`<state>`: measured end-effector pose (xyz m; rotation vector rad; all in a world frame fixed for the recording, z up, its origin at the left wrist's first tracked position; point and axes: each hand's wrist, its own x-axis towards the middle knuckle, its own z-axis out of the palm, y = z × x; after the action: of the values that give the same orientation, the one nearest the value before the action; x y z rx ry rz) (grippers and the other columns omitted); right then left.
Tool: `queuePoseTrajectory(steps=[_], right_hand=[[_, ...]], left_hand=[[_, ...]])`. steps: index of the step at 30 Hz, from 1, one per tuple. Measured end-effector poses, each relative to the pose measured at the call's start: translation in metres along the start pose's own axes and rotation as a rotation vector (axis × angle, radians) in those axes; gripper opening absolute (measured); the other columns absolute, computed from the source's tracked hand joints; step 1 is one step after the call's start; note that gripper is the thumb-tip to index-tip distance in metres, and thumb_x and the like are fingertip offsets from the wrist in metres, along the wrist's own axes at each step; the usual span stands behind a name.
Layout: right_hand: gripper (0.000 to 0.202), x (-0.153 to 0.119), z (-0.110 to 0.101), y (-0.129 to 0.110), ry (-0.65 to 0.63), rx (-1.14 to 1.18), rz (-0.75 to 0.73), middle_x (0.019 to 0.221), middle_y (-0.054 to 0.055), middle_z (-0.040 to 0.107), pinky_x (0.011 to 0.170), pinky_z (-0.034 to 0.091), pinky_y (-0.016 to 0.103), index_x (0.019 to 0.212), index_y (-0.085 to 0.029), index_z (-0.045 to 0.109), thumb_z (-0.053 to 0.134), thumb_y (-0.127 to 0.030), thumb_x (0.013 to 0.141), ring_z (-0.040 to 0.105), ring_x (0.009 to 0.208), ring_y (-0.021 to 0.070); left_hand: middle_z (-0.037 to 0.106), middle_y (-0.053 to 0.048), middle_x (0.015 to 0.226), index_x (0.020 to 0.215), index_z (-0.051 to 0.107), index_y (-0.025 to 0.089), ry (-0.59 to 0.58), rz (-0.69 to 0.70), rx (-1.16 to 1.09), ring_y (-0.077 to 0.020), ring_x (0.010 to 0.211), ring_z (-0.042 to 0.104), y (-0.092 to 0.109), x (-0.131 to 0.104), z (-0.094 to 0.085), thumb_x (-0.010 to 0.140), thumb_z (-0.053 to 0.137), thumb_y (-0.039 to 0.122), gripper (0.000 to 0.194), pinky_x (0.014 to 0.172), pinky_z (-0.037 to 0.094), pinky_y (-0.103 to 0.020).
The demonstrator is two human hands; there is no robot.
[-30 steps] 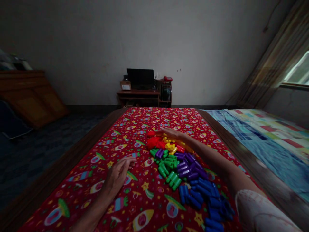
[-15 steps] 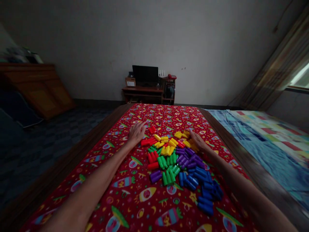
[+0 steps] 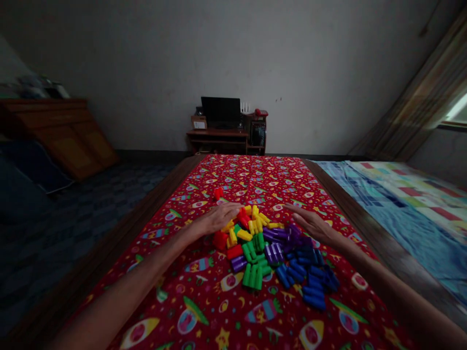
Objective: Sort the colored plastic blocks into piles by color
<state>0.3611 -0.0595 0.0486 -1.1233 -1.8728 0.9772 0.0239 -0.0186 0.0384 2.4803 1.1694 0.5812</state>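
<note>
A heap of glossy plastic toy blocks, ribbed like joined tubes, lies between my hands on a red patterned cloth (image 3: 255, 182). Against the heap's far left edge is my left hand (image 3: 222, 216), fingers stretched flat beside red blocks (image 3: 243, 217) and yellow blocks (image 3: 244, 235). My right hand (image 3: 310, 222) hovers or rests just right of the heap, fingers extended, nearest the purple blocks (image 3: 274, 253). Green blocks (image 3: 253, 276) are at the near left, blue blocks (image 3: 314, 294) at the near right. One red block (image 3: 218, 193) lies apart, beyond my left hand.
The cloth covers a long table with dark wooden edges (image 3: 350, 221). To the right is a bed with a blue and patchwork cover (image 3: 386, 228). A desk with a monitor (image 3: 221, 112) stands at the far wall, and a wooden cabinet (image 3: 62, 136) at the left.
My left hand has moved right and nearer, pushing red and yellow blocks closer together. My right hand has come slightly away to the right. The lone red block now sits farther left.
</note>
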Motion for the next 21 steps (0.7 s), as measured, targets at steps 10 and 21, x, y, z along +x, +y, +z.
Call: queuePoseTrajectory(steps=[10, 21], right_hand=[[0.074, -0.121, 0.017, 0.046, 0.104, -0.229, 0.078, 0.155, 0.002, 0.029, 0.115, 0.028, 0.054, 0.146, -0.037, 0.037, 0.061, -0.057, 0.079, 0.028, 0.143, 0.0308], [0.057, 0.048, 0.131, -0.012, 0.159, 0.038, -0.018, 0.142, 0.004, 0.052, 0.116, 0.026, 0.045, 0.135, -0.028, 0.053, 0.042, -0.061, 0.089, 0.042, 0.135, 0.0260]], left_hand=[[0.032, -0.003, 0.156, 0.140, 0.044, 0.034, -0.112, 0.576, 0.333, -0.0330, 0.144, 0.023, 0.129, -0.060, 0.065, 0.091, 0.048, 0.055, 0.054, 0.115, 0.015, -0.061], [0.049, -0.012, 0.141, 0.116, 0.060, 0.021, 0.110, 0.251, 0.519, -0.0334, 0.143, 0.025, 0.065, -0.066, 0.044, 0.092, 0.051, 0.045, 0.036, 0.116, 0.008, -0.063]])
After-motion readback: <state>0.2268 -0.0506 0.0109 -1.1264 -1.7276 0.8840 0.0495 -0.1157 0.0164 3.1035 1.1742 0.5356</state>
